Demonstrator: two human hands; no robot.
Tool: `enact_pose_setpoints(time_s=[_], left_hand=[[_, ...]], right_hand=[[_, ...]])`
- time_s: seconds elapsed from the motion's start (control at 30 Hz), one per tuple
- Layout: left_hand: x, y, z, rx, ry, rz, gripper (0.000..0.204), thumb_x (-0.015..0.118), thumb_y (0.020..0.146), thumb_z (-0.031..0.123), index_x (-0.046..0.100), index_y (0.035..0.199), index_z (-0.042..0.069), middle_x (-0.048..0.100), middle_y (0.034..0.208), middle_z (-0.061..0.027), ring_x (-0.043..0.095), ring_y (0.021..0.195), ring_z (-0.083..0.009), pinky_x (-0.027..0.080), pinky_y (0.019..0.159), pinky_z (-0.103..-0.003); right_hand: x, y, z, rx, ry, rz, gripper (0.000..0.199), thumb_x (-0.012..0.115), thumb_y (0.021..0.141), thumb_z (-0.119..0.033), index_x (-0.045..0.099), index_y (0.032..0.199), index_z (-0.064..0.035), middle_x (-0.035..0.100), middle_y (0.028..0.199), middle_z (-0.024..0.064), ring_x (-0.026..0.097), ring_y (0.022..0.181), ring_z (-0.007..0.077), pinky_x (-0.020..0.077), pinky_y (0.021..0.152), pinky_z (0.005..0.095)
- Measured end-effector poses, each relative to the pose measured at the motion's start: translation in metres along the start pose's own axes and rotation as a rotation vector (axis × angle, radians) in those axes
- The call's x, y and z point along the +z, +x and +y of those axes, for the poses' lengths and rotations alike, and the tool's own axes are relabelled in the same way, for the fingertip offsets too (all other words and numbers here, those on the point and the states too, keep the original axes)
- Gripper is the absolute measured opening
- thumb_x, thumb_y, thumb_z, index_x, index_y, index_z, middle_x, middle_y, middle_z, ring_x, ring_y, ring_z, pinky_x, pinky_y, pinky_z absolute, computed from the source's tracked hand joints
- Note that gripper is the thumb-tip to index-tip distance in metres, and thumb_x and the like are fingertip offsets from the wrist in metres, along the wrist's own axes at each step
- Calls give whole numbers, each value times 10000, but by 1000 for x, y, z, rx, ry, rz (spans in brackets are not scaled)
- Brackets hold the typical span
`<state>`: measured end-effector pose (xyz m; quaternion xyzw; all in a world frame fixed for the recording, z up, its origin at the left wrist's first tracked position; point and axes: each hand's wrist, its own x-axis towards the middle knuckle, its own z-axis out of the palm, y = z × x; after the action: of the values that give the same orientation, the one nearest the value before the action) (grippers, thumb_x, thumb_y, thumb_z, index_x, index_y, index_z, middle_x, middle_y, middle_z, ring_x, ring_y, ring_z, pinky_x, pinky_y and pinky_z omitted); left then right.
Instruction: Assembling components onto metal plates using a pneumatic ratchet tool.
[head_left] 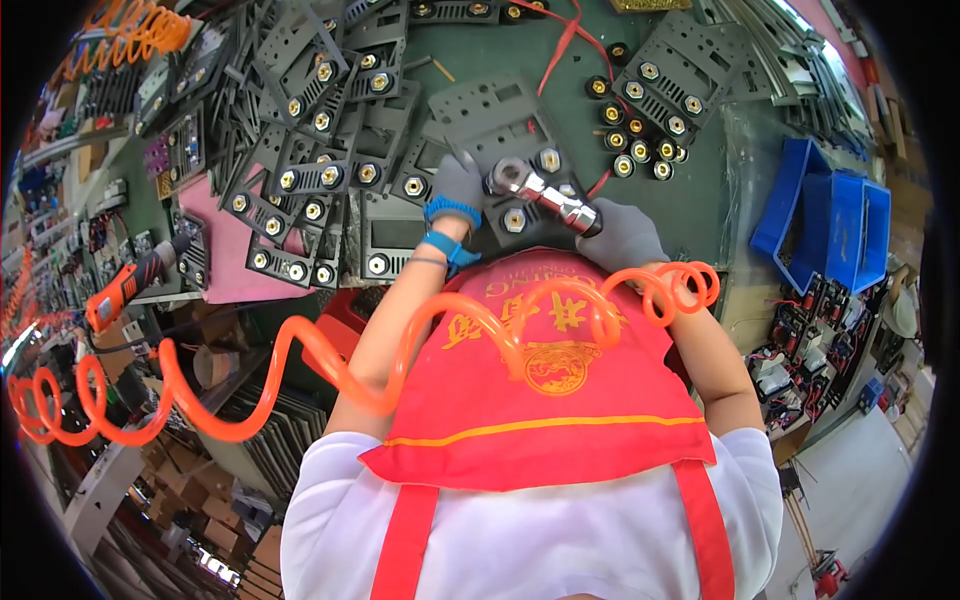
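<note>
The right hand (622, 235), gloved grey, was wrapped around a chrome air tool (540, 192) whose head sat on a grey metal plate (500, 130) on the green table (700, 190). The left hand (458, 185), also gloved, pressed fingers-down on that plate just beside the tool's head. An orange coiled hose (400, 350) looped across the red apron (560, 400). Similar plates (320, 130) lay heaped to the left, black-and-brass knobs (640, 150) to the right, blue bins (840, 230) beyond.

grey gloves (458, 185), red apron (560, 400), white shirt (520, 540).
</note>
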<state>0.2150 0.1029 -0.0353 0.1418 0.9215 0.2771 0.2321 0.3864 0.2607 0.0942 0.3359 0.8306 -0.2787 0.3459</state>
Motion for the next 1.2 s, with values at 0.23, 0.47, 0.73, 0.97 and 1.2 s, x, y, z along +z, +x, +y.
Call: enact_pose_setpoints(time_s=[0.23,0.47,0.73,0.97,1.2], left_hand=[[-29,31,22,27,86,107,447,403,987,371,575,918,-36,641,881,-305,618,852,-475,492,743,-543],[-18,23,16,-42,32,138,437,409,987,367,566,950,-39,640,898,-308,613,872,-480,483,768,-544],[-8,17,5,-82,0,197,441,409,988,362,564,932,-47,634,893,-310,606,859,-488,476,760,-547],[-26,12,30,-41,34,150,397,439,982,330,548,914,-45,629,869,-314,608,842,-487,479,751,-536],[-25,3,22,-42,-112,175,389,425,988,325,521,949,-50,623,854,-308,600,838,-492,467,740,-548]], right_hand=[[2,-19,49,48,414,250,405,673,697,-303,646,1035,-83,686,932,179,648,926,360,502,805,410],[55,8,72,68,398,112,395,685,683,-283,643,1002,-54,676,900,184,646,874,371,495,798,399],[50,19,63,106,432,139,373,669,708,-279,639,1018,-74,690,914,152,675,835,313,515,783,382],[42,19,51,183,429,82,368,665,707,-292,651,1009,-82,692,920,154,669,851,336,514,789,396],[58,24,53,152,407,133,418,670,699,-355,654,1009,-75,675,992,194,625,969,385,494,842,432]])
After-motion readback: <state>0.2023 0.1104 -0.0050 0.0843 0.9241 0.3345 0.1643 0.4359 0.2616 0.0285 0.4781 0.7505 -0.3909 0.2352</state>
